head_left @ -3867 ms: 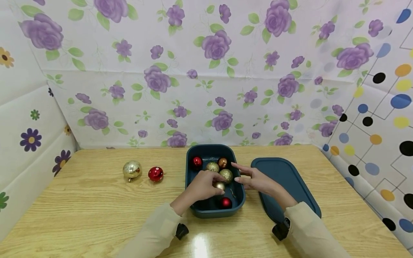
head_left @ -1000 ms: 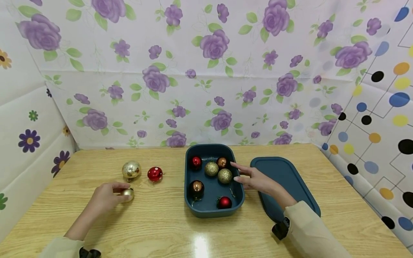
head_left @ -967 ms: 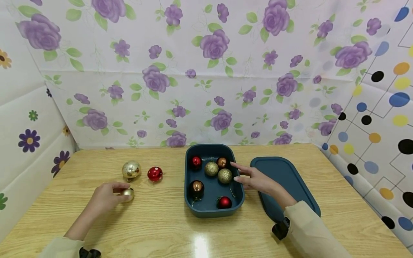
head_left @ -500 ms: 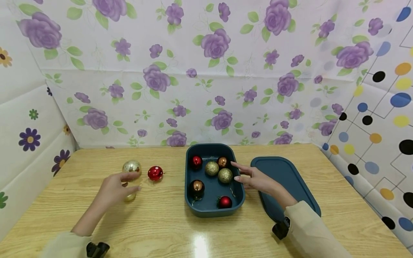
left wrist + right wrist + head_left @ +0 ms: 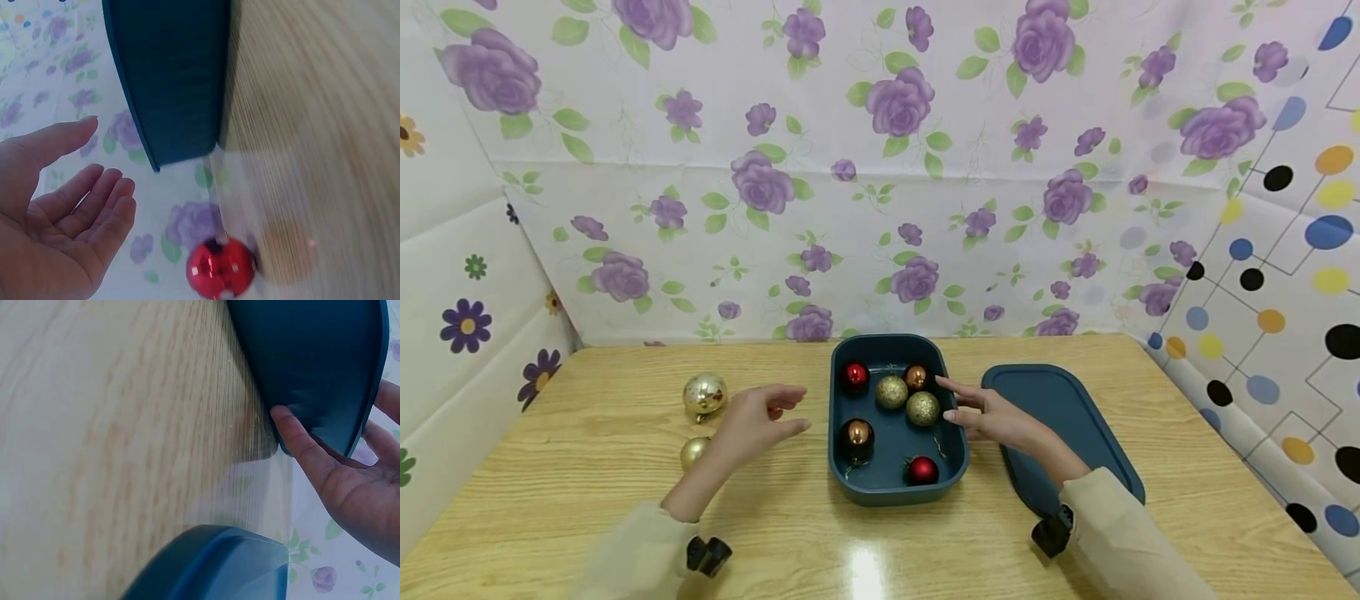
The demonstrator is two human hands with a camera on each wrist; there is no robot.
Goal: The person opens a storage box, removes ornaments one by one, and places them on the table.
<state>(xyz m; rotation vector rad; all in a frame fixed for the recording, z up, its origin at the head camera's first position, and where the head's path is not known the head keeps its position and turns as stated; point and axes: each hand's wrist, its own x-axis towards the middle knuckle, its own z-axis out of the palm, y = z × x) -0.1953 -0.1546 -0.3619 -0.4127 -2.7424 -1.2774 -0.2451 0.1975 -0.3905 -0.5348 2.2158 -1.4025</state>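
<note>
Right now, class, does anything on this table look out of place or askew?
Three baubles lie loose outside the blue box: a large gold one, a small gold one, and a red one by the left hand. The lid lies off, beside the box.

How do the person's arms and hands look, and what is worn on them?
Both hands, the left hand and the right hand, are bare, without rings. Long pale cream sleeves cover both arms to the wrists. A small black device sits at each wrist.
</note>
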